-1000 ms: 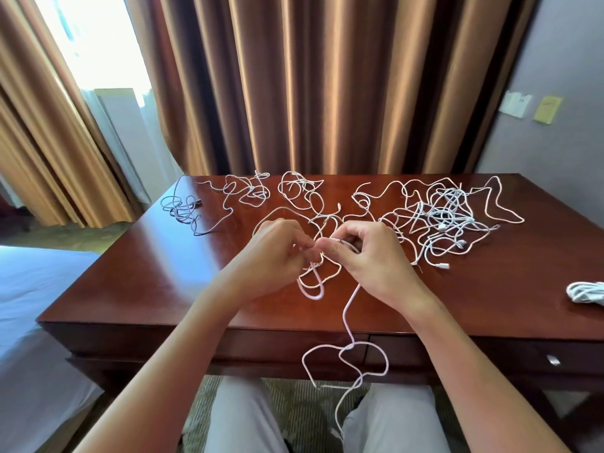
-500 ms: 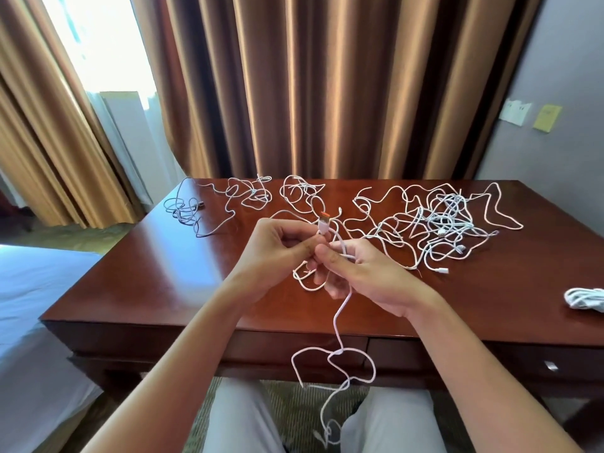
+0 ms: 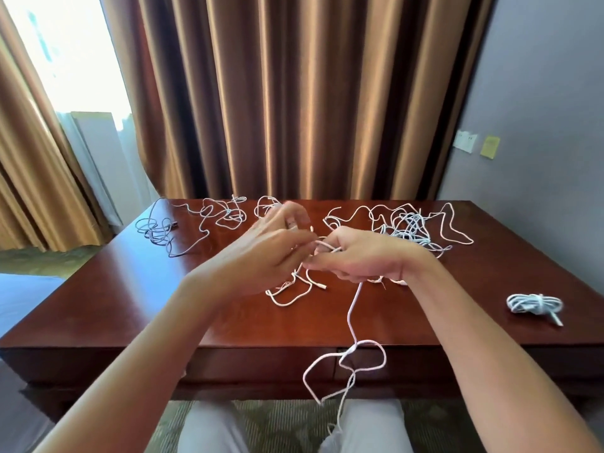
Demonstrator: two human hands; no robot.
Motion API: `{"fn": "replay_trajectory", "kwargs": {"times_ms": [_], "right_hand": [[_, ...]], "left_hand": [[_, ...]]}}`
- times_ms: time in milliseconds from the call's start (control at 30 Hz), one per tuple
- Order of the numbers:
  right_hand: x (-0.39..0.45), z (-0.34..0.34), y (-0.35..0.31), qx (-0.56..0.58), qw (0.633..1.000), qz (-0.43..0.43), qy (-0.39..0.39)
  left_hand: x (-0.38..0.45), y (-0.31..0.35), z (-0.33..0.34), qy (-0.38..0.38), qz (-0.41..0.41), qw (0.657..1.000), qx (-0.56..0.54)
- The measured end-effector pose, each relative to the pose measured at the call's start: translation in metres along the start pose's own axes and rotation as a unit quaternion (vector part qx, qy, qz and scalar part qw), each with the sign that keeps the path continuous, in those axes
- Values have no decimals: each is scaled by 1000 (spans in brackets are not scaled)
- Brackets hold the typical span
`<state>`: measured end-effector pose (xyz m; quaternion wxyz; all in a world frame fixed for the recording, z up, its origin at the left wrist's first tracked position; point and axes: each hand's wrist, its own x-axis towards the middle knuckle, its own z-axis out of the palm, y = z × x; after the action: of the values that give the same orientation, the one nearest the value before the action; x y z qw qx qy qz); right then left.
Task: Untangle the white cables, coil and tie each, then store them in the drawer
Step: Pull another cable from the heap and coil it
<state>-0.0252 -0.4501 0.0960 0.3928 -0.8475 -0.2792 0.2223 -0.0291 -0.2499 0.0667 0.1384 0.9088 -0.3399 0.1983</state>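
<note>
1. Right hand has its grip curled around a white cable held above the bench; the tail dangles knotted past the front edge.
2. Left hand is blurry, so I can't tell its grip.
3. Yank now and that dangling knot probably tightens, or drags in the big tangle behind.

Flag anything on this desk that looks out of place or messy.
Loose white cables sprawl tangled across the desk; only one coiled bundle is tied. The cable in the right hand dangles off the front edge, looped and knotted.
</note>
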Motion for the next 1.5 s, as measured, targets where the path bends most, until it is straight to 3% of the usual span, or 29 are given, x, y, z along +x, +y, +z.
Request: {"fn": "replay_trajectory", "kwargs": {"times_ms": [133,300,400,500,633,833,933,1000,1033,1067,1100,1133,1167,1200,1267,1333,1400,1500], "right_hand": [[-7,-7,2,36,999,-32,3],[-5,-6,2,-9,1000,-10,-12],[-4,-2,-1,-36,999,2,-29],[2,7,-4,-44,999,5,-31],[11,19,3,0,1000,-15,7],[12,34,27,14,998,-43,47],[11,36,34,6,997,-39,72],[10,37,37,20,998,-25,46],[10,38,37,22,999,-13,30],[11,38,38,20,1000,1,19],[12,38,38,15,1000,14,14],[13,38,37,14,1000,23,14],[15,37,35,16,999,30,16],[16,37,33,18,999,34,16],[16,35,27,16,999,34,5],[14,32,21,5,1000,26,5],[13,30,20,22,999,11,30],[13,27,27,113,988,-34,103]], "left_hand": [[-10,-4,6,87,-8,995,47],[-13,-1,1,127,20,969,210],[-15,10,-2,134,17,962,237],[-16,14,2,129,11,981,143],[-20,9,9,119,-61,991,2],[-31,-1,23,207,-202,949,-127],[-34,-1,29,177,-273,929,-177],[-37,2,29,131,-244,933,-231],[-40,1,29,105,-204,949,-214],[-42,-3,30,83,-153,977,-124],[-43,-6,32,71,-101,992,36],[-43,-8,31,79,-60,978,183],[-41,-5,30,73,-27,963,256],[-39,0,30,47,1,964,260],[-36,6,34,-28,24,994,104],[-34,6,41,-96,-15,993,-66],[-36,1,47,-84,-42,987,-129],[-38,-3,48,12,-75,981,-176]]}}
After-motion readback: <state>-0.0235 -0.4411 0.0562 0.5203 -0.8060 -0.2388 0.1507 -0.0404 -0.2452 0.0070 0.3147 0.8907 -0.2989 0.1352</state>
